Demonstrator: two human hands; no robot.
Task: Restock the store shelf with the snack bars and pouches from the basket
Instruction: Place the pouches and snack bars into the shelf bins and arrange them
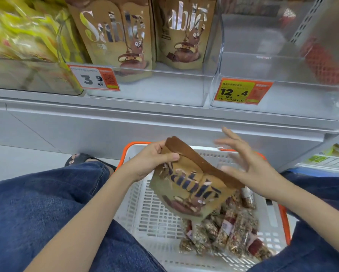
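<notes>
Pouch (192,185) "Sablé"; tags (243,91) 3.9, maybe 12.4.

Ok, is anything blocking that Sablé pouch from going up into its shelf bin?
Nothing visible blocks it. The left hand grips the pouch above the basket. The bin holds two matching pouches standing at the back, with free floor before them behind its clear front lip.

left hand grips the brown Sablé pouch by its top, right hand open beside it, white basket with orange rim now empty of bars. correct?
Not quite. The white plastic basket with the orange rim is not empty: clear-wrapped snack bars lie in its right part, as the head view shows. The rest holds: the left hand grips the brown Sablé pouch by its top, and the right hand is open beside it.
</notes>
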